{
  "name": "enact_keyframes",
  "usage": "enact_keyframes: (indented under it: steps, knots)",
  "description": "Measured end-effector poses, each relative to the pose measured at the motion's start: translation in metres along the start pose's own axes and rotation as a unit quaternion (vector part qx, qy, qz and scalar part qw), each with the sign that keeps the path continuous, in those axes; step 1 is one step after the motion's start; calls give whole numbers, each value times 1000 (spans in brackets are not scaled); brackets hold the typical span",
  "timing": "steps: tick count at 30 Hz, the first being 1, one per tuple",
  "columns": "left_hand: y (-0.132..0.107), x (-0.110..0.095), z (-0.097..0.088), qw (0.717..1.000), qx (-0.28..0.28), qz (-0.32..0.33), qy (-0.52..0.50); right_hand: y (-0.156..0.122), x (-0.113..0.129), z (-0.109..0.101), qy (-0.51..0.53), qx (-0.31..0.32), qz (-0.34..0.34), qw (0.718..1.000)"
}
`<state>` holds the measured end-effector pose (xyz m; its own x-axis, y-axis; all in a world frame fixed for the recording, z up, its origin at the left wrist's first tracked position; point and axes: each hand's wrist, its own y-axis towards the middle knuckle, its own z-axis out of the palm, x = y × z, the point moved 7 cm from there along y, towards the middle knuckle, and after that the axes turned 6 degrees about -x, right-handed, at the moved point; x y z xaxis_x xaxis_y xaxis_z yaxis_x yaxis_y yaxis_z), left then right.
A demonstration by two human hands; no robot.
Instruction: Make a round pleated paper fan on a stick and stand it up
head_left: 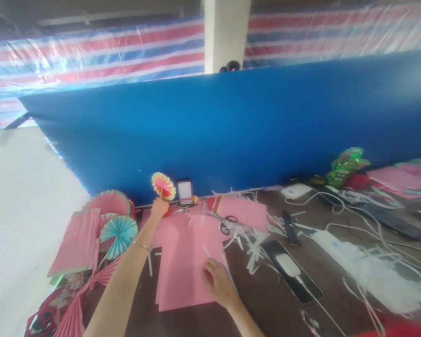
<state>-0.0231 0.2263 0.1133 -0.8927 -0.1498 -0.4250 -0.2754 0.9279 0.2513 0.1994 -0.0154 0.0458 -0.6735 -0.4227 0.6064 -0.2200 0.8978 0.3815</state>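
At the far end of the pink paper, my left hand (160, 206) is closed at the lower part of a small pleated paper fan (163, 186), yellow at the rim and red in the centre. The fan is upright in front of the blue panel; the grip itself is partly hidden. A small red object (168, 210) shows beside those fingers. My right hand (218, 281) hovers over or rests on the sheets of pink paper (185, 267), its fingers loosely curled with a gap at the thumb. Scissors (226, 220) lie just beyond the paper.
Pink folded fans (110, 206) and a blue fan (119, 236) lie at left. White paper strips (247, 238) are scattered by the scissors. A phone (301, 281) with a charger, tangled white cables (368, 229) and a green package (349, 166) lie right. A blue panel (210, 135) stands behind.
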Motion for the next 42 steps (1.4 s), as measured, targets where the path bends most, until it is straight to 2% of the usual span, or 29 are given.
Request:
enact_keyframes:
  steps: [6, 10, 14, 20, 25, 30, 35, 39, 42]
  knots:
    - [-4, 14, 2, 998, -12, -28, -48, 0, 1, 0, 5, -3, -7, 1000]
    - [-15, 18, 2, 996, -18, -1, -91, 0, 0, 1, 1, -1, -3, 1000]
    - [-24, 23, -1, 987, -59, 21, -145, 0, 0, 1, 4, 0, -6, 1000]
    - [-16, 53, -9, 985, -89, -54, -141, 0, 1, -1, 10, -7, -9, 1000]
    - [-8, 67, -14, 981, -110, -59, -150, 1, 2, -1, 10, -4, -13, 1000]
    - [-7, 67, -23, 960, -188, -97, -185, 1, 2, -2, 9, -7, -13, 1000]
    - [-8, 56, -41, 930, -289, -66, -216, 0, 2, 0, 1, 3, -9, 1000]
    - [-14, 46, -46, 916, -313, -23, -250, 0, 1, 0, -3, 6, -1, 1000]
    - [-19, 36, -46, 925, -314, 17, -213, 0, 1, 0, 0, 7, -3, 1000]
